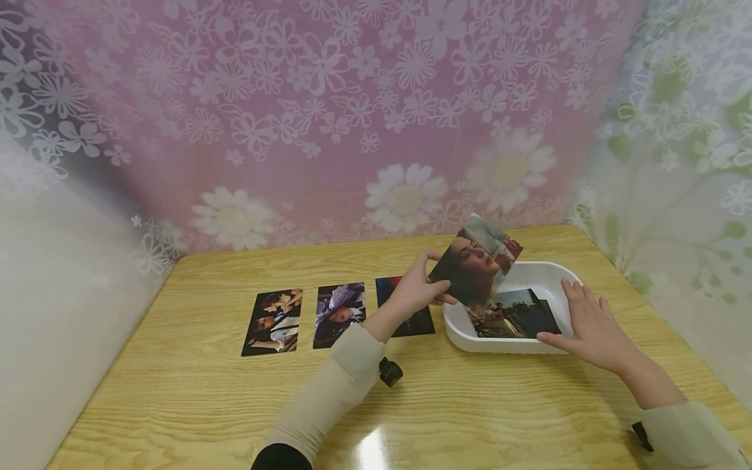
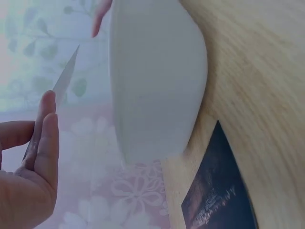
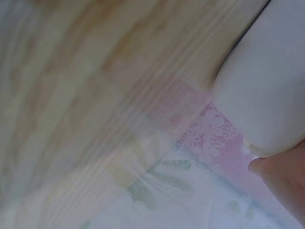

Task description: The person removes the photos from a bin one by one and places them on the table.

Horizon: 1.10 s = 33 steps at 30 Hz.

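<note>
Between its thumb and fingers, my left hand [image 1: 418,286] pinches a photo card [image 1: 472,261] showing a person's head, tilted above the left part of a white tray [image 1: 558,273]. The left wrist view shows this card [image 2: 66,76] nearly edge-on, raised beside the tray wall [image 2: 157,81]. More picture cards [image 1: 517,314] lie in the tray, partly covered by the held one. My right hand [image 1: 599,336] rests on the tray's right end with fingers spread and fairly straight. In the right wrist view, a finger [image 3: 283,174] touches the tray rim.
Left of the tray, three cards lie in a row on the wooden table: a left card [image 1: 273,323], a middle card [image 1: 341,307] and a dark card [image 1: 422,324] partly behind my left hand. A flowered pink curtain [image 1: 329,143] hangs along the table's back edge.
</note>
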### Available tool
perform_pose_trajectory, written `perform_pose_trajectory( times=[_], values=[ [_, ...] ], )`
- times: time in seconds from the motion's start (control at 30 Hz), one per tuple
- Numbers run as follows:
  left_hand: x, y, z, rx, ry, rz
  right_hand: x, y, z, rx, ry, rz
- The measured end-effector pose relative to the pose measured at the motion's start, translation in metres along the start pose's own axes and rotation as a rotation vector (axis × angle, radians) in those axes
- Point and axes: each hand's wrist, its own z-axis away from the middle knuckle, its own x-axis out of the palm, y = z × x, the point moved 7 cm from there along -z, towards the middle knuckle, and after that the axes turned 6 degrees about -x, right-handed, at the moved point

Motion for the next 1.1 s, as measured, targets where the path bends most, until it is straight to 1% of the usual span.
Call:
perform_pose_trajectory(
  times=[0.13,0.2,0.33,0.47,0.6,0.8,0.87,0.93,1.1],
  values=[
    [-0.016,-0.007,0.028,-0.020,0.015,0.115,0.000,0.000,0.000,0.006,-0.008,-0.006],
    [-0.024,-0.012,0.043,-0.036,0.014,0.152,0.001,0.000,0.000,0.006,-0.011,-0.010],
    [-0.033,-0.024,0.075,-0.063,-0.001,0.185,0.000,-0.001,0.000,0.008,-0.011,-0.007],
    [-0.037,-0.040,0.103,-0.112,-0.011,0.203,0.001,-0.001,0.000,0.006,-0.015,-0.003],
    [-0.035,-0.054,0.126,-0.189,-0.023,0.247,0.001,0.000,-0.001,-0.001,-0.009,0.003],
    [-0.025,-0.075,0.147,-0.320,-0.018,0.325,0.000,0.001,-0.002,-0.001,-0.008,0.020],
    [-0.021,-0.081,0.152,-0.344,-0.019,0.339,0.000,0.001,-0.002,0.004,-0.014,0.019],
    [-0.018,-0.086,0.157,-0.354,-0.018,0.359,0.000,0.002,-0.002,0.012,-0.021,0.019],
    [-0.012,-0.091,0.165,-0.335,-0.013,0.384,0.000,0.001,-0.002,0.012,-0.024,0.018]
  ],
)
